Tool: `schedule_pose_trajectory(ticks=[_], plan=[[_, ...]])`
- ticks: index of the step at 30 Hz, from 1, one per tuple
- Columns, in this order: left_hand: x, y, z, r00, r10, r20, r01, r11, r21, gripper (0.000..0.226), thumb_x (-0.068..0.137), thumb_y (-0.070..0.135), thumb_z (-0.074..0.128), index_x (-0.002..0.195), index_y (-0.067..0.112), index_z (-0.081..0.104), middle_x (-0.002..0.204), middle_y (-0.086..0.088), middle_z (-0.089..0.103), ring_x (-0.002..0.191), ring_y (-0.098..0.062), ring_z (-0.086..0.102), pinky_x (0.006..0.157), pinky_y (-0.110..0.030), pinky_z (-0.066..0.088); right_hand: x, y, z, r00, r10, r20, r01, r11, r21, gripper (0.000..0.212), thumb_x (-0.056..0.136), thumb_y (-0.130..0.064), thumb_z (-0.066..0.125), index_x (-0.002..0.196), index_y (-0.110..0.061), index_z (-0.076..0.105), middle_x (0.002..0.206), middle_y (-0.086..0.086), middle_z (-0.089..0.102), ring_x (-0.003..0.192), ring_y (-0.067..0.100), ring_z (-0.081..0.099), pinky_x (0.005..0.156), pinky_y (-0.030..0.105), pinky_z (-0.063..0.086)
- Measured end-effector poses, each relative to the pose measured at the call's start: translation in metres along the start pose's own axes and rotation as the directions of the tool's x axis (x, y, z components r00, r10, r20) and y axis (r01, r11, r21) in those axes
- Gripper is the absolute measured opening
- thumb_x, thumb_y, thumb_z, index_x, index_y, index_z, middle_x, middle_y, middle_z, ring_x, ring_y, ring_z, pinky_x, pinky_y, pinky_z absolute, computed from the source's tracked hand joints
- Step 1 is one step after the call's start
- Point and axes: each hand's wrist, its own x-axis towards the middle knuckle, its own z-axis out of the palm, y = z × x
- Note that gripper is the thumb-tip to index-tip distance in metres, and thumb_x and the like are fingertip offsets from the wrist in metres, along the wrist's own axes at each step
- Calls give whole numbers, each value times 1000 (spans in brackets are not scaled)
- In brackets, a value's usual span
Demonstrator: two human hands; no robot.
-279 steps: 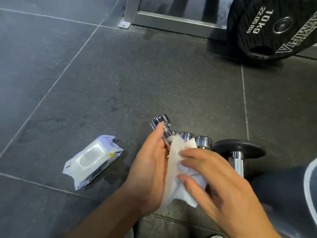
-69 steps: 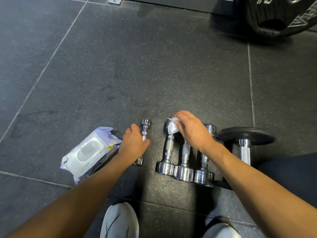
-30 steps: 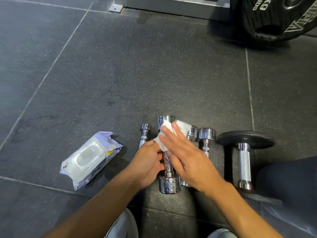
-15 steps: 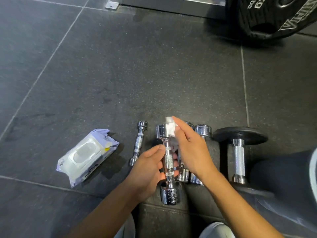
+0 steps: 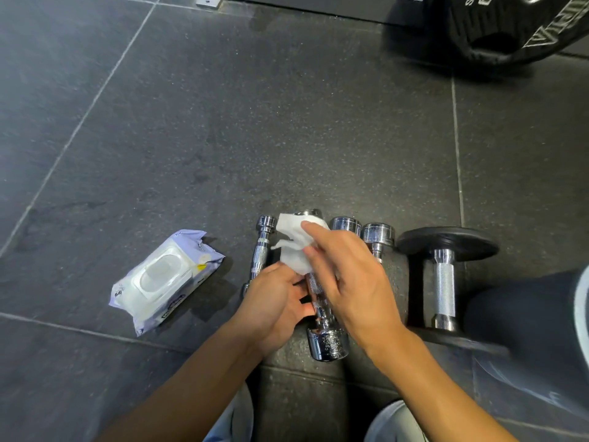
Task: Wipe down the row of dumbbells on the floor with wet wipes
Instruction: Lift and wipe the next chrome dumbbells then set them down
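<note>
My left hand grips the knurled handle of a chrome dumbbell, lifted a little out of the row. Over its far head, my right hand presses a white wet wipe. On the floor to the left lies the smallest chrome dumbbell. To the right, two more chrome dumbbells show their far heads, the rest hidden by my right hand. A black-plated dumbbell ends the row on the right.
A lilac pack of wet wipes lies on the dark floor tiles to the left, lid closed. A black 10 kg plate leans at the top right by a metal frame. My shoes and right knee sit at the bottom.
Over nine seconds I put down the smallest dumbbell and picked up the one beside it. In the last half second the wipe has spread wider over its far head.
</note>
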Motion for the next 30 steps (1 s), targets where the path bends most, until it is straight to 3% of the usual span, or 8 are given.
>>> schedule_pose_trajectory(ticks=[6, 8, 12, 16, 19, 24, 27, 30], plan=[[-3, 8, 0, 999, -38, 27, 40, 997, -72, 44, 101, 34, 41, 125, 9, 69, 118, -14, 73, 97, -24, 70, 86, -48, 55, 1, 18, -7, 963, -70, 259, 81, 996, -34, 22, 98, -28, 64, 117, -21, 73, 120, -7, 56, 109, 18, 49, 90, 29, 46], [-2, 11, -1, 998, -59, 30, 61, 995, -73, 51, 102, 42, 39, 122, 7, 70, 116, -15, 72, 92, -24, 70, 88, -47, 52, -3, 17, -11, 946, -66, 318, 81, 996, -33, 20, 97, -30, 66, 113, -23, 75, 123, -10, 54, 109, 16, 47, 88, 30, 47], [-2, 11, -3, 996, -88, -11, 88, 995, -38, 55, 100, 51, 45, 116, 6, 71, 96, -13, 73, 80, -23, 69, 74, -38, 52, -18, 12, -16, 895, -110, 433, 136, 990, -31, 14, 94, -30, 66, 104, -25, 75, 113, -11, 53, 102, 8, 45, 89, 20, 38], [-2, 12, -3, 995, -69, -73, 69, 998, 6, 54, 98, 50, 50, 120, 4, 69, 102, -14, 73, 83, -25, 72, 75, -38, 56, -29, 6, -30, 857, 68, 512, -158, 978, 136, 11, 91, -27, 70, 100, -26, 76, 105, -13, 55, 96, 8, 60, 75, 20, 48], [-3, 12, -3, 992, -70, -101, 68, 997, -25, 56, 97, 48, 56, 125, 0, 66, 104, -18, 71, 95, -30, 73, 82, -41, 60, -26, 2, -41, 792, 158, 590, -357, 904, 237, 12, 89, -14, 76, 97, -23, 79, 100, -9, 59, 81, 2, 57, 68, 10, 38], [-2, 11, 2, 996, -31, -89, 28, 999, -34, 45, 99, 42, 58, 118, 3, 67, 98, -14, 70, 94, -28, 71, 84, -42, 60, -20, 6, -53, 721, 301, 624, -509, 841, 183, 17, 91, -16, 70, 90, -32, 77, 87, -9, 61, 77, 7, 58, 73, 20, 46], [1, 13, 6, 996, 17, -85, -22, 998, -54, 23, 97, 25, 60, 113, 8, 64, 92, -11, 67, 86, -23, 70, 86, -47, 58, -17, 14, -61, 653, 459, 602, -644, 755, 122, 23, 94, -17, 61, 85, -32, 76, 75, -10, 67, 72, 6, 58, 74, 30, 47], [5, 18, 4, 993, 89, -72, -93, 994, -62, 17, 95, 5, 58, 111, 12, 59, 89, -10, 64, 88, -24, 68, 93, -62, 55, -18, 18, -72, 685, 530, 499, -654, 750, 101, 17, 93, -22, 59, 86, -27, 73, 76, 0, 67, 74, 10, 57, 74, 32, 45]])
